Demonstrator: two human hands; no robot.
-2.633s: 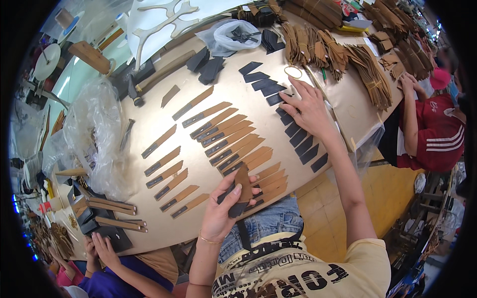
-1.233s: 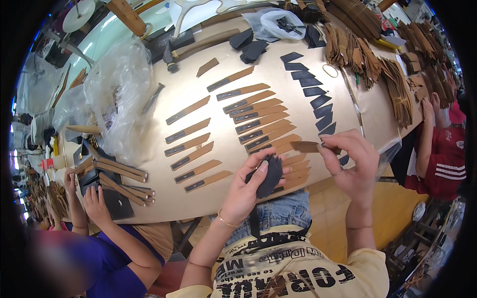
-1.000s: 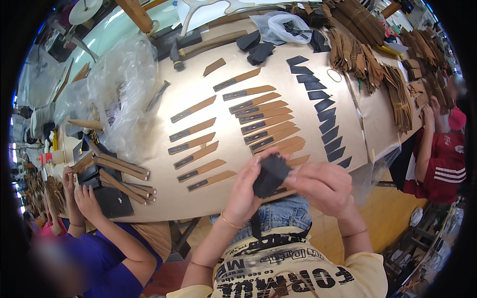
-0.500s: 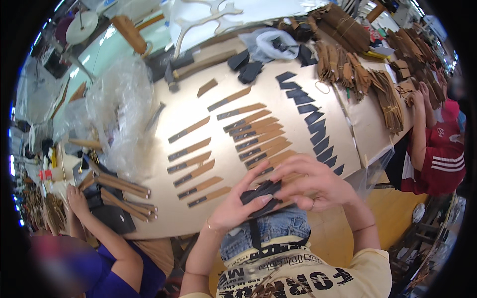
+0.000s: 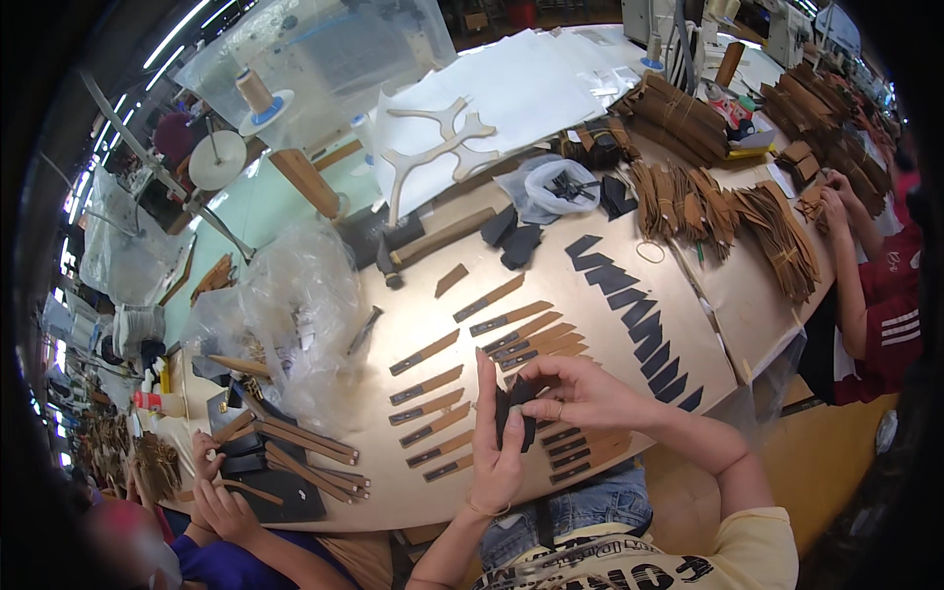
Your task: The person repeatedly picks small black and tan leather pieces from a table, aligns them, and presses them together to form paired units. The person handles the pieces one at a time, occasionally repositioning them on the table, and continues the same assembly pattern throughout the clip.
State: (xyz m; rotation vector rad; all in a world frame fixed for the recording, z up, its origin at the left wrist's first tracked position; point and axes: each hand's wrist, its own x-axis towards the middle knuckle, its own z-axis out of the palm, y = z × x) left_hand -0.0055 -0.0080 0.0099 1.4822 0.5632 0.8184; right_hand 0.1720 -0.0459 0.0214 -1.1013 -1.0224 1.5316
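Observation:
A small stack of black leather-like pieces (image 5: 502, 405) is held up between my hands, above the near side of the table. My left hand (image 5: 498, 464) grips the stack from the left, its thumb in front and its fingers pointing up. From the right, my right hand (image 5: 582, 393) pinches the pieces at their edge with thumb and fingertips. Brown strips with black ends (image 5: 429, 351) lie in two slanted columns beyond and beside my hands. Some strips in the right column are partly hidden under my right forearm. A staggered row of slanted black pieces (image 5: 621, 298) runs along the right.
A hammer (image 5: 442, 239) lies beyond the strips, near a plastic bag of dark pieces (image 5: 560, 187). Crumpled clear plastic (image 5: 305, 315) covers the left side. Brown bundles (image 5: 777, 241) lie at right. Co-workers' hands (image 5: 228, 506) are at lower left and far right (image 5: 836, 202).
The view has tilted and shifted, showing more of the far table. My right fingers, spread over the stack before, now pinch it. The stack has been turned more upright. The left co-worker's hands moved.

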